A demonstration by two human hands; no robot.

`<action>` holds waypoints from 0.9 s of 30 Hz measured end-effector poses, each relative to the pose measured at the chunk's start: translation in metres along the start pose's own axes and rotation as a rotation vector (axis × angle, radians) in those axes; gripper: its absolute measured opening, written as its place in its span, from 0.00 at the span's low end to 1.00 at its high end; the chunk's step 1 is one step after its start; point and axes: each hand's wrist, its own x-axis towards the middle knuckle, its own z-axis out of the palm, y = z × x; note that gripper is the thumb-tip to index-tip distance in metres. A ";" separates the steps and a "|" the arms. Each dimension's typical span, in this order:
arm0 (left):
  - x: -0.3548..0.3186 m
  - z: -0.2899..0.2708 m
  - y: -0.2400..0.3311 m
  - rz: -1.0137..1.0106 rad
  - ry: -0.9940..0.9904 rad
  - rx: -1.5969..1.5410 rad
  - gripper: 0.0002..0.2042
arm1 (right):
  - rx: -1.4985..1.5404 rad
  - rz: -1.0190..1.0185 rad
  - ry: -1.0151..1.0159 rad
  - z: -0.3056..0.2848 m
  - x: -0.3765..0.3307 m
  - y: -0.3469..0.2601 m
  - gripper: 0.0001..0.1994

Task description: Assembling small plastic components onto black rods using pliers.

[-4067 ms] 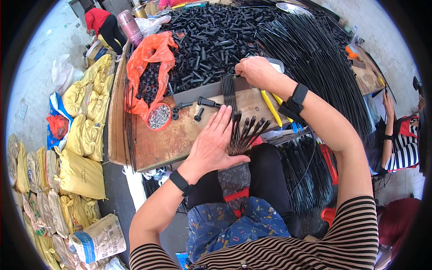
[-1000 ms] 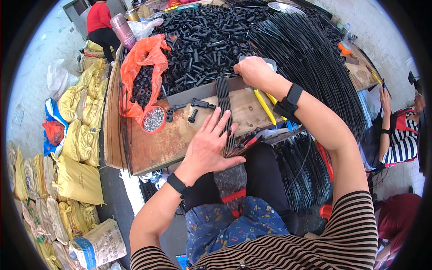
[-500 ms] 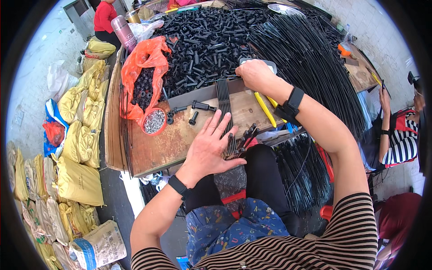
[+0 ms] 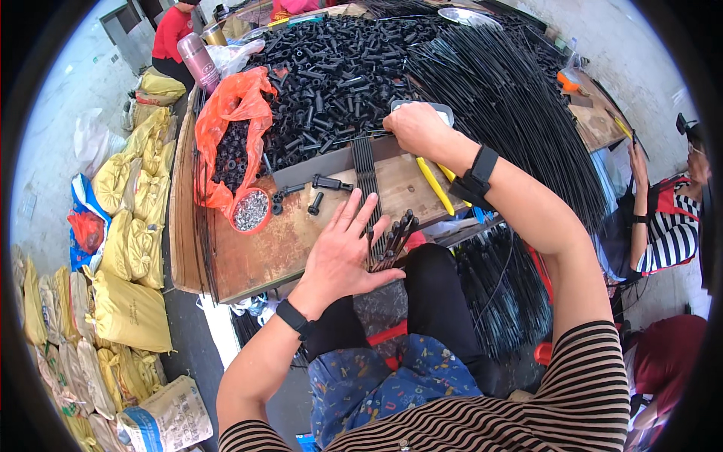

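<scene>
In the head view, the left hand (image 4: pixel 343 252) is spread flat, released, its fingers at a row of slim black strips (image 4: pixel 365 169) that crosses the wooden bench (image 4: pixel 275 252) and a grey metal rail (image 4: pixel 320 167). The right hand (image 4: pixel 416 128) is curled at the rail, beyond the strips' right side; I cannot tell what it grips. A red-rimmed round tub (image 4: pixel 250 231) holds small silvery metal pieces. Behind it, an open orange-red plastic bag (image 4: pixel 239 98) contains small black rings. Past the right hand stands a pale tray (image 4: pixel 449 114), contents hidden. A pink thermos (image 4: pixel 198 60) stands by the bag.
</scene>
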 end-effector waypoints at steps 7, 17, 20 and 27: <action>-0.002 0.001 0.000 -0.012 -0.019 -0.022 0.41 | 0.039 0.004 0.007 0.002 0.001 -0.003 0.04; -0.002 0.001 -0.001 0.008 -0.042 0.027 0.41 | 0.077 -0.076 0.089 0.007 0.005 0.000 0.04; -0.003 0.001 -0.001 0.020 -0.030 0.041 0.41 | 0.081 -0.070 0.075 0.009 0.006 -0.001 0.04; -0.004 0.002 -0.003 0.023 -0.014 0.027 0.40 | 0.141 -0.097 0.051 0.009 0.007 -0.003 0.04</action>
